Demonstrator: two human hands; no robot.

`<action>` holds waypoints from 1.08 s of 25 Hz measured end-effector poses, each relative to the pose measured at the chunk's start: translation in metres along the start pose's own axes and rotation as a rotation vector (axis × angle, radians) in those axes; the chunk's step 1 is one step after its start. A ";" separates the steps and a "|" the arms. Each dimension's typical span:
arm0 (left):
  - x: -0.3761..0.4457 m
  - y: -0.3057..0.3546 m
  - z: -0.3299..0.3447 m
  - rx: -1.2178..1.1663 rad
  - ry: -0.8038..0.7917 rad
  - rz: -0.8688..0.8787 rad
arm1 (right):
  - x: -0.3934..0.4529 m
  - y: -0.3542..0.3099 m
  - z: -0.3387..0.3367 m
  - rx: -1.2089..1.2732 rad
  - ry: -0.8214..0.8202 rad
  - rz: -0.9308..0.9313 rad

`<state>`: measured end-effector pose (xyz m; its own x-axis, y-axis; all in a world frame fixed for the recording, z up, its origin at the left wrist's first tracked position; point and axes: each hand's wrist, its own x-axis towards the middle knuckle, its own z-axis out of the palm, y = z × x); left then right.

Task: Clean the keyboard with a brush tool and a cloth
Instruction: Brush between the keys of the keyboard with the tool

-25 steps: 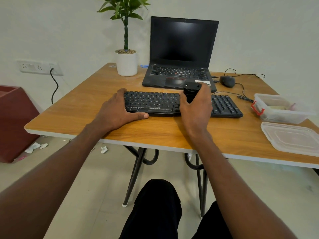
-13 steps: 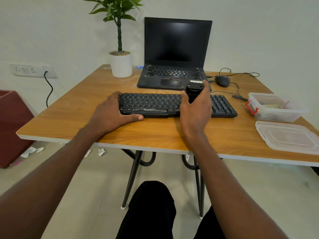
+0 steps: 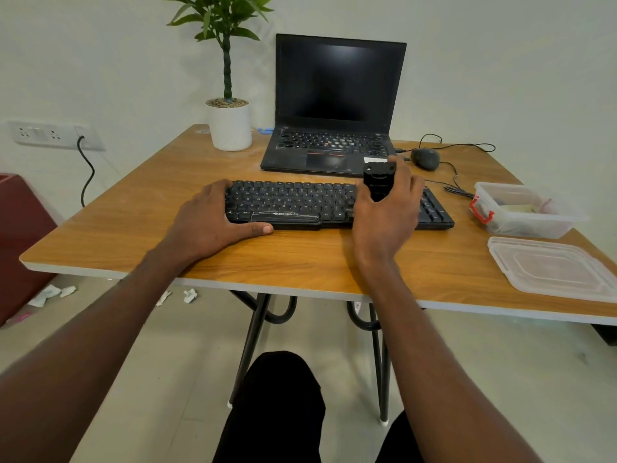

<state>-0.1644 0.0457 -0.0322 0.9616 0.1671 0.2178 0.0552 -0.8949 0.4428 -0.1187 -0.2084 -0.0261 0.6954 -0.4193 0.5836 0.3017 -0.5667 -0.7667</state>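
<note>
We find our right hand (image 3: 384, 225) gripping the brush (image 3: 378, 182) upright over the keyboard (image 3: 300, 203), right of its middle, keys running leftward toward our flat, steadying left hand (image 3: 210, 218).

Legible text: "ZEBRONICS", white print on front strip of black keyboard (image 3: 300, 203), below the space bar row. Key legends too small to read. Brush tool (image 3: 379, 182) carries a faint printed line, illegible. White sticker on laptop (image 3: 334, 135) palm rest unreadable
</note>
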 end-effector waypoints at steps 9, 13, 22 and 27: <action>0.007 -0.008 0.003 0.040 0.000 0.009 | 0.043 0.028 -0.027 0.178 -0.077 0.130; 0.010 -0.011 0.005 0.049 0.008 0.008 | 0.064 0.032 -0.021 0.057 -0.280 -0.110; 0.012 -0.012 0.009 0.046 0.010 0.012 | 0.083 0.059 -0.029 0.104 -0.214 -0.069; 0.012 -0.010 0.008 0.040 0.012 0.022 | 0.074 0.053 -0.027 0.179 -0.263 -0.102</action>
<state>-0.1515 0.0530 -0.0411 0.9595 0.1515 0.2375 0.0446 -0.9143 0.4027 -0.0684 -0.2889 -0.0165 0.7932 -0.1559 0.5887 0.4722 -0.4529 -0.7562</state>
